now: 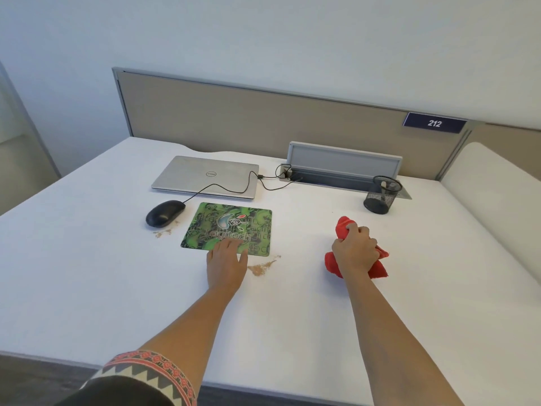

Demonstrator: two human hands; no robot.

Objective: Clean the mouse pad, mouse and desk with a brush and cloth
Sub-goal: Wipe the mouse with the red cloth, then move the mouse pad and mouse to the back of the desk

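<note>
Desk (87, 273): white and wide, with a tan wall panel (263, 118) along the back and a blue sign (434, 123) that says 212.
Mouse pad (231, 222): green with swirly shapes and a word on it. It lies flat in the middle of the desk, just in front of the laptop.
Left hand (227, 262): lies flat with straight fingers on the near edge of the mouse pad. It holds nothing.
Right hand (355, 250): fingers curled tight round the red cloth, off to the right and well apart from the pad.
Cloth (332, 263): red and bunched up. Bits stick out above and below the hand, and the low end looks to lie on the desk.
Mouse (164, 213): black, on the desk just left of the pad. Its wire (222, 187) runs up over the laptop.
Crumbs (260, 268): one brown heap by the pad's near right corner, just beside the left hand. Some more lie next to the mouse.
Laptop (205, 177): silver and shut, at the back.
Pen cup (382, 194): black mesh, at the back right.
</note>
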